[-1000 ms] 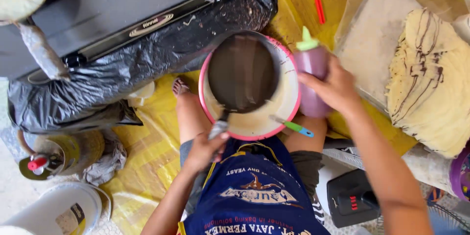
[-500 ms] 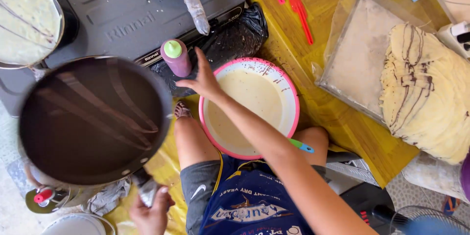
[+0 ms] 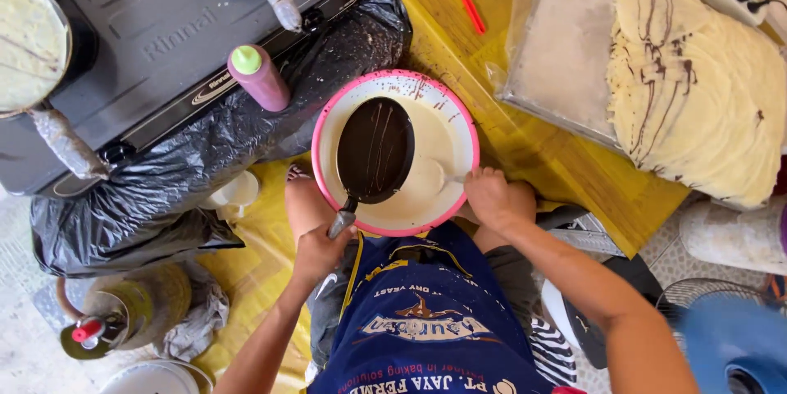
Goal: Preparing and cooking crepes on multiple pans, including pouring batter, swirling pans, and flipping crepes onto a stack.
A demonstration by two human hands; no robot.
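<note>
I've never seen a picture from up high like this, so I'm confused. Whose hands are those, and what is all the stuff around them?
The camera sits on a person's head and looks straight down, so you see that person's own two bare hands and blue apron.

The left hand holds the handle of a small dark round pan with thin pale streaks on it. The pan hangs over a round bowl with a pink rim, full of creamy batter. The right hand grips a spoon-like tool that dips into that batter.

Next to the bowl lies a grey gas stove wrapped underneath in black plastic. On it stands a purple squeeze bottle with a green cap. To the right is a tall stack of thin pale pancakes with brown stripes, resting on a yellow wooden surface.
</note>
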